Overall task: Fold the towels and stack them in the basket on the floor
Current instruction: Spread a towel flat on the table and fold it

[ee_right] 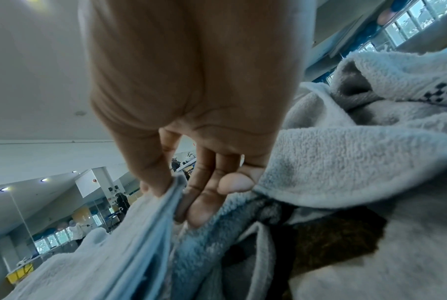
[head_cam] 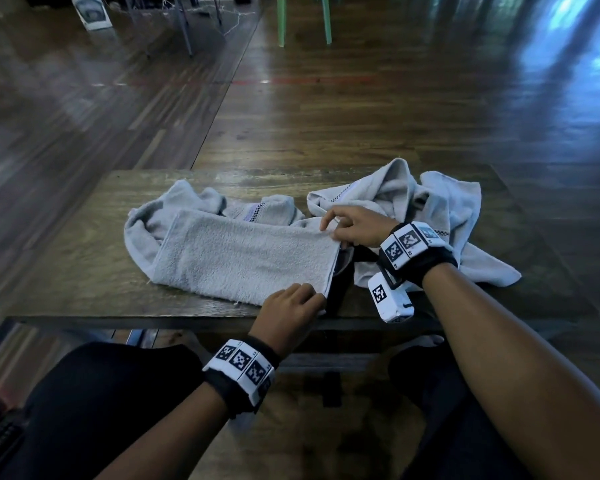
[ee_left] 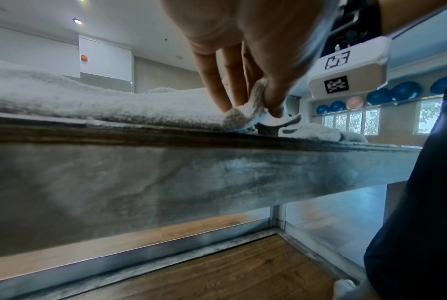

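Note:
A grey towel (head_cam: 243,254) lies folded over on the low wooden table (head_cam: 84,271), its free edge to the right. My left hand (head_cam: 291,306) pinches the near right corner of that towel (ee_left: 245,113) between thumb and fingers. At the far right corner my right hand (head_cam: 354,226) pinches the towel's edge (ee_right: 165,203) between thumb and fingers. A second grey towel (head_cam: 440,209) lies crumpled on the table behind my right wrist. No basket shows in any view.
Another crumpled part of towel (head_cam: 187,202) lies behind the folded one. The table's near edge (ee_left: 217,172) runs just below my left hand. Green chair legs (head_cam: 305,19) and a white object (head_cam: 90,12) stand far off on the wooden floor.

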`<state>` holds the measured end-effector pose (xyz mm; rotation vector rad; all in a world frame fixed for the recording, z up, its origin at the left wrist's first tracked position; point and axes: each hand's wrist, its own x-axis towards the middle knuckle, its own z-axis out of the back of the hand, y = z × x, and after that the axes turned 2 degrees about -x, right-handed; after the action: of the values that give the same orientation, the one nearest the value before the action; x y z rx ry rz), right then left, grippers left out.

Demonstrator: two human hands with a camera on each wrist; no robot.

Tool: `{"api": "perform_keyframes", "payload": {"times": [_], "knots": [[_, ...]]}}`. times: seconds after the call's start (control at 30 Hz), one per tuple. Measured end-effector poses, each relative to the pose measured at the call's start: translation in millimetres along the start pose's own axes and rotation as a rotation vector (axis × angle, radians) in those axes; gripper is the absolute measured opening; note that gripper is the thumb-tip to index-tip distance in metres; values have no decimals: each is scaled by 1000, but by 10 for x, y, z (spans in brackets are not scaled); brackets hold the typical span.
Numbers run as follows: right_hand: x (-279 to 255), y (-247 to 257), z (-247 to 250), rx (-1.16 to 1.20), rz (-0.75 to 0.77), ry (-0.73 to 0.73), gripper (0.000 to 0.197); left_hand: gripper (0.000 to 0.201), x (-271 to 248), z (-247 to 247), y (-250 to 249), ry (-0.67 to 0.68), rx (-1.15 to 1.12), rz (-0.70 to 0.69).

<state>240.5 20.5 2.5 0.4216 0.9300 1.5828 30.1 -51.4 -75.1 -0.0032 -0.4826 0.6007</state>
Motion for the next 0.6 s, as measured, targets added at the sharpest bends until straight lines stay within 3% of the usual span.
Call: {"api": "perform_keyframes", "payload": {"times": [0.13, 0.27, 0.37, 0.4, 0.6], "knots": [[-55, 140, 94, 100, 7, 32, 15, 9, -26, 184, -85, -121, -161, 59], [-165, 242, 264, 417, 12, 37, 27, 12, -3, 470, -213, -310, -407, 152], [-299, 299, 352, 602, 58, 86, 16, 11, 29, 660, -276, -428, -503, 183], [-339, 323, 362, 648, 90, 96, 21, 11, 31, 702, -284, -455, -517, 196], [-308, 445, 210, 580, 215, 68, 33, 10, -114, 827, -178, -610, -614, 353]]}}
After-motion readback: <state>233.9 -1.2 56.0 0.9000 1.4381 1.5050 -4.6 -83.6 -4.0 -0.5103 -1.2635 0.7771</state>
